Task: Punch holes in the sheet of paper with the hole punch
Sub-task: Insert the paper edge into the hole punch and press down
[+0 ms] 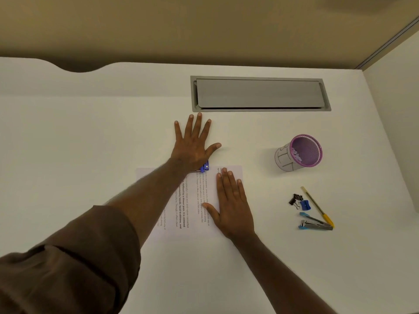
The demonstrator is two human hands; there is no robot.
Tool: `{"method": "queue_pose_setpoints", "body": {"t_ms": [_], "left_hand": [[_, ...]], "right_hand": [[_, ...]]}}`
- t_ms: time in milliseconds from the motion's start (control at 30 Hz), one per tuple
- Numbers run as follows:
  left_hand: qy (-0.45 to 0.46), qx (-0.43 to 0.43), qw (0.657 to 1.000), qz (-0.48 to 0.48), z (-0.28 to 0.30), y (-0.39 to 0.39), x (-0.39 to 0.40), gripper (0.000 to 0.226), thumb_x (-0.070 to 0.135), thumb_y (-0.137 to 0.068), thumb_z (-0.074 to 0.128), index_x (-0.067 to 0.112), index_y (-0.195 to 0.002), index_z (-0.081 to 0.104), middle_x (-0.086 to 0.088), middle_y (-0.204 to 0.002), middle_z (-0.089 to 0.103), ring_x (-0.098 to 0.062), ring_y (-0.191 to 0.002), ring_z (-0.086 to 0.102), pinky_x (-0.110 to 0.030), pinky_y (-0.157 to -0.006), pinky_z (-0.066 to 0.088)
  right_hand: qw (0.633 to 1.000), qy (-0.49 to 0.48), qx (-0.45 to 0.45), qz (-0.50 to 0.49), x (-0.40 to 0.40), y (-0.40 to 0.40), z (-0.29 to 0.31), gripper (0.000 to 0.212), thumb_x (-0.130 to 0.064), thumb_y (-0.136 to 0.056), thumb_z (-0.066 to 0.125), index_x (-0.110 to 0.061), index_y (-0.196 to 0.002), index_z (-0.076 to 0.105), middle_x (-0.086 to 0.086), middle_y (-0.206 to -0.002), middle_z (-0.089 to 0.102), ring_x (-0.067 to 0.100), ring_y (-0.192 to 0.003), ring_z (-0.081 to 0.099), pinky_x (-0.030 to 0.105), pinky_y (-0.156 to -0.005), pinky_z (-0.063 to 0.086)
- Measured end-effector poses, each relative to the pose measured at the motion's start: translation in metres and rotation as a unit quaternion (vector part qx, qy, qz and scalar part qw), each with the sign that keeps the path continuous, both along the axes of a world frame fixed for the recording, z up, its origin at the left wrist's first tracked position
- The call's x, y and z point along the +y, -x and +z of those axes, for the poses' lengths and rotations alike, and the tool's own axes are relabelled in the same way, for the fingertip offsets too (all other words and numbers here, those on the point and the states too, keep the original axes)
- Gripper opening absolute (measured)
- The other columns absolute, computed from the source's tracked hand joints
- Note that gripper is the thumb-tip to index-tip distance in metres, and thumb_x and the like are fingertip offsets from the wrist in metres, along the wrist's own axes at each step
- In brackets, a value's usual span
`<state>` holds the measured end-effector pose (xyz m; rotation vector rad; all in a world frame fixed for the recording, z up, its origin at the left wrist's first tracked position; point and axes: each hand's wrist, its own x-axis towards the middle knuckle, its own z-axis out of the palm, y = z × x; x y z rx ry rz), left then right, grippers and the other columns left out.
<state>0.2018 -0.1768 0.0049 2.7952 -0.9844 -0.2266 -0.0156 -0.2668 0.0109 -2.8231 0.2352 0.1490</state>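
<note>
The white desk (79, 137) fills most of the view, with a grey flap cover (259, 94) set in near its far edge. The sheet of paper (195, 209) lies flat in the middle of the desk, nearer the front edge, with printed lines on it.

The left hand (192, 146) is spread flat, fingers wide, and its heel sits on top of the blue hole punch (205, 166). The punch is at the far edge of the paper and is mostly hidden. The right hand (233, 207) lies open and flat on the right part of the paper, holding it in place. Neither hand is gripping anything.

This looks like the pressing step. The next move likely needs a firm push down with the left palm while the right hand keeps the paper from sliding.

Toward the right edge sit a purple mesh cup (299, 152), a stapler (316, 225), a yellow pen (317, 206), and a black clip (295, 199).
</note>
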Motion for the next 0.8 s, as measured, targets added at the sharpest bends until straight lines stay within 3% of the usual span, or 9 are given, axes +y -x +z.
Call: {"method": "queue_pose_setpoints", "body": {"t_ms": [200,433,633,800], "left_hand": [[-0.015,0.001,1.000,0.002,0.001,0.001,0.000,0.093,0.078,-0.087,-0.006,0.023,-0.162,-0.006,-0.010,-0.171,-0.010,-0.033,-0.158,-0.009,-0.066,-0.123,-0.002],[-0.021,0.003,1.000,0.006,0.013,0.004,0.001,0.103,0.081,-0.079,-0.019,0.022,-0.162,-0.004,-0.011,-0.171,-0.006,-0.033,-0.158,-0.005,-0.066,-0.123,-0.002],[-0.050,-0.011,0.999,-0.015,0.036,0.011,0.000,0.100,0.082,-0.083,-0.006,0.021,-0.162,-0.007,-0.011,-0.171,-0.007,-0.033,-0.158,-0.006,-0.066,-0.123,-0.004],[-0.022,-0.008,1.000,-0.003,0.053,0.029,0.010,0.102,0.080,-0.081,-0.016,0.018,-0.162,-0.006,-0.012,-0.171,-0.006,-0.032,-0.158,-0.004,-0.063,-0.124,-0.001]], "right_hand": [[1.000,0.007,-0.004,0.001,0.001,0.001,-0.001,0.087,-0.066,-0.098,0.034,-0.013,-0.160,0.006,0.004,-0.169,0.001,0.019,-0.155,-0.005,0.042,-0.126,0.004],[1.000,0.001,-0.016,0.008,0.000,0.000,0.000,0.085,-0.065,-0.098,0.031,-0.011,-0.159,0.007,0.006,-0.169,0.002,0.020,-0.155,-0.003,0.045,-0.126,0.008],[1.000,0.014,-0.012,0.007,0.001,0.001,-0.002,0.085,-0.064,-0.098,0.033,-0.012,-0.160,0.005,0.005,-0.169,0.000,0.020,-0.155,-0.005,0.043,-0.126,0.006],[1.000,0.016,-0.015,0.009,0.001,0.001,-0.002,0.084,-0.062,-0.099,0.033,-0.012,-0.160,0.003,0.005,-0.169,0.000,0.019,-0.155,-0.005,0.045,-0.126,0.009]]}}
